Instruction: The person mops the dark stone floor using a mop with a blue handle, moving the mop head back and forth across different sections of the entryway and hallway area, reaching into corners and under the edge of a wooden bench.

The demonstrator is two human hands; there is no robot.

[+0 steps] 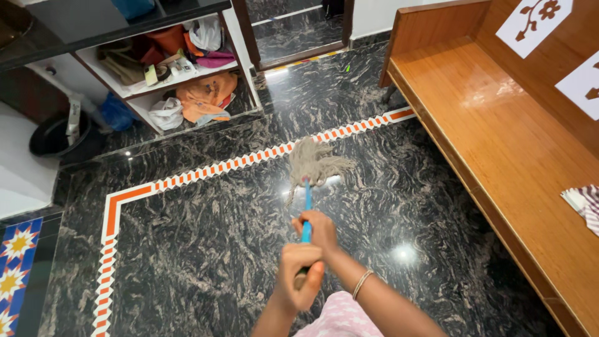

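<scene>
- Left hand (298,278) wrapped tight around the near end of a blue mop handle (307,209), fingers fully closed, thumb on top.
- Right hand (319,229) clamped shut on the same handle further down, nearer the head, with a thin bangle (361,284) at the wrist.
- One hand stacked ahead of the other, probably for leverage: rear hand to push, front hand to steer.
- Handle slanted forward and down, so that the grey string mop head (315,163) lies splayed flat on the floor.
- Mop head resting on glossy black marbled floor tiles (206,237), touching an orange-and-white patterned border strip (237,164) running diagonally across.
- Long wooden bench (493,125) along the right side, with a striped cloth (583,206) lying at its edge.
- White open shelf unit (181,78) at upper left, crammed: bags and folded fabric on the upper shelf, an orange cloth bundle (206,97) and a white plastic bag (165,113) below at floor level.
- Dark round basin (53,137) on the floor left of the shelves; contents not discernible.
- Blue tiles with yellow stars (15,268) at the far left edge.
</scene>
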